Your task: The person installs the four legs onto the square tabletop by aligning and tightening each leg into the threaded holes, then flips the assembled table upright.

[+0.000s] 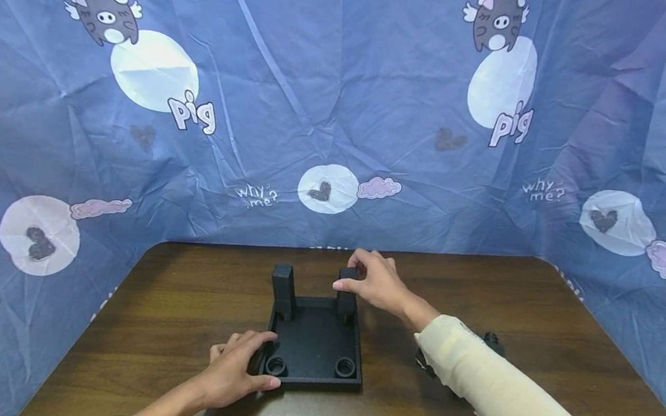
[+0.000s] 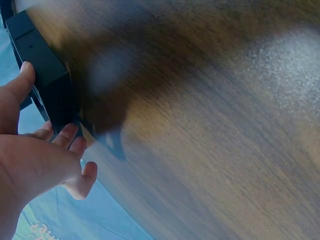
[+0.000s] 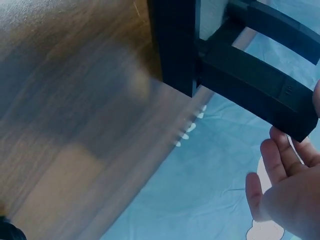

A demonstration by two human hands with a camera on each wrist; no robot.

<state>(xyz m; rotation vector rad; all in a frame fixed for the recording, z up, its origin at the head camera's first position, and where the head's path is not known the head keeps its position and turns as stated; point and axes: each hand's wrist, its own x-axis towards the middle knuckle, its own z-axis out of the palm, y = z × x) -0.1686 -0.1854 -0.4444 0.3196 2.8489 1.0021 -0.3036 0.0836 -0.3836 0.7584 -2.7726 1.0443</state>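
A black square panel (image 1: 315,338) with a raised rim lies on the table, its hollow side up, like a small upturned table. Two black square legs stand at its back corners: the left leg (image 1: 283,289) and the right leg (image 1: 346,304). Round threaded sockets (image 1: 345,368) show at both front corners. My left hand (image 1: 232,368) grips the front left corner, thumb at the front rim and fingers along the left side. With thumb and fingers, my right hand (image 1: 381,285) pinches the right leg's upper end, seen close as a slightly curved leg (image 3: 255,85) in the right wrist view.
Right of the panel, a black threaded piece (image 1: 493,343) and another dark piece (image 1: 425,363) lie partly hidden by my right sleeve (image 1: 495,387). A blue printed cloth (image 1: 330,102) hangs around the back and sides of the wooden table (image 1: 194,301).
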